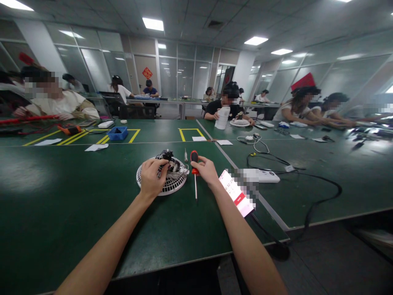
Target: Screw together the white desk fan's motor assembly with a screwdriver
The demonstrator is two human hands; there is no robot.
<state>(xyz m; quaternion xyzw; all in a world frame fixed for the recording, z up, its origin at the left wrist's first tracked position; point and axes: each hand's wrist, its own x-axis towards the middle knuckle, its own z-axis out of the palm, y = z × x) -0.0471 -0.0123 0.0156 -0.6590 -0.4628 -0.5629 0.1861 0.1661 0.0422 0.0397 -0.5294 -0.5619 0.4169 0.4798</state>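
Note:
A round white slotted cover (170,187) lies on the green table, with a black and white mechanism with wires (175,168) on top. My left hand (152,176) is over the cover's left part, its fingers bent round the mechanism; what exactly they pinch is too small to tell. To the right of the cover, my right hand (206,169) is closed on a red and black screwdriver (194,164), whose shaft points toward the near edge. Between the hands and farther back lies a small thin clear-and-metal item (186,155).
A lit phone (238,194) lies beside my right forearm, near a white power strip (265,176) and black cables (325,180). Farther back are a blue bin (118,133) and paper slips (96,147). Across the table a person (225,102) holds a white object.

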